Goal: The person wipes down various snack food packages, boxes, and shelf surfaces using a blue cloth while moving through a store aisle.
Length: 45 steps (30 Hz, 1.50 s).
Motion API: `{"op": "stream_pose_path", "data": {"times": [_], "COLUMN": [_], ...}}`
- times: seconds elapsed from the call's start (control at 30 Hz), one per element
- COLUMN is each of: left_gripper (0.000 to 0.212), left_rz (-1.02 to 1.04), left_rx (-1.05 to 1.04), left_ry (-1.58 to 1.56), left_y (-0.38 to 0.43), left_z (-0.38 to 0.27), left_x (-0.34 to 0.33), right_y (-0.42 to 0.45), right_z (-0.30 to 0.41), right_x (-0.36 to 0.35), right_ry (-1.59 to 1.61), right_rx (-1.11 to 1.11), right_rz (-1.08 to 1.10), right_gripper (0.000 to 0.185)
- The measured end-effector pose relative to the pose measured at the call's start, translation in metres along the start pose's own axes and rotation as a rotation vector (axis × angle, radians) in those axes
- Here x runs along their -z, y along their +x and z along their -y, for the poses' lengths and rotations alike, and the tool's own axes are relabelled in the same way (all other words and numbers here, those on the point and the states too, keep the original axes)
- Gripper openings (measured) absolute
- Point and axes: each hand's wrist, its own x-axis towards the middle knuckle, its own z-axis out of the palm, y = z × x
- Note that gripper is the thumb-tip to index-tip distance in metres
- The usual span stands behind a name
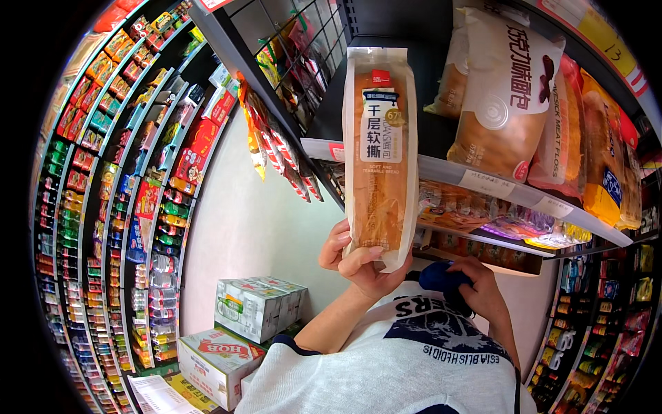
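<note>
Between the thumb and fingers of my left hand (364, 266) is the lower end of a packaged loaf of soft bread (380, 191). The long pack stands upright in front of the shelf edge, its printed label facing me. Close to my waist, my right hand (478, 282) is shut on a dark blue cloth item (437, 277), whose kind I cannot make out. Behind the loaf is a black shelf (331, 111), and to its right sits a large bag of bread (504, 103).
More bagged breads (556, 134) line the shelf on the right, above a tier of wrapped snacks (460, 209). Snack packets (274, 145) hang from a wire side panel (295, 41). Beer cartons (222, 362) stand on the lower left, near long drink and food shelves (119, 222).
</note>
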Motion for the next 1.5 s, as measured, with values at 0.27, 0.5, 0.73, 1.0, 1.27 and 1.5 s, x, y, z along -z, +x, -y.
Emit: {"op": "stream_pose_path", "data": {"times": [0.27,0.5,0.73,1.0,1.27,1.5], "left_gripper": [0.065,0.062,0.065,0.060,0.061,0.065], "left_rz": [-0.001,-0.056,-0.011,-0.057,-0.061,0.007], "left_rx": [0.005,0.039,0.017,0.045,0.039,0.013], "left_ry": [0.013,0.015,0.018,0.009,0.023,0.052], "left_y": [0.0001,-0.0047,-0.0013,-0.0042,-0.0029,-0.0023], "left_z": [-0.0014,-0.0011,-0.0017,-0.0016,-0.0027,-0.0016], "left_x": [0.0007,-0.0012,-0.0012,-0.0026,-0.0024,0.0005], "right_y": [-0.0011,-0.0012,-0.0016,-0.0023,-0.0003,0.0005], "right_z": [-0.0009,0.0037,0.0061,0.0043,0.0041,0.0017], "right_x": [-0.0016,-0.0050,-0.0047,-0.0024,-0.0036,-0.0037], "right_ry": [-0.003,0.038,0.049,-0.008,0.022,0.021], "right_rx": [-0.010,-0.020,-0.031,-0.011,-0.022,-0.018], "right_rz": [0.000,-0.033,-0.026,0.009,-0.021,-0.016], "right_gripper": [0.035,0.041,0.040,0.037,0.040,0.040]}}
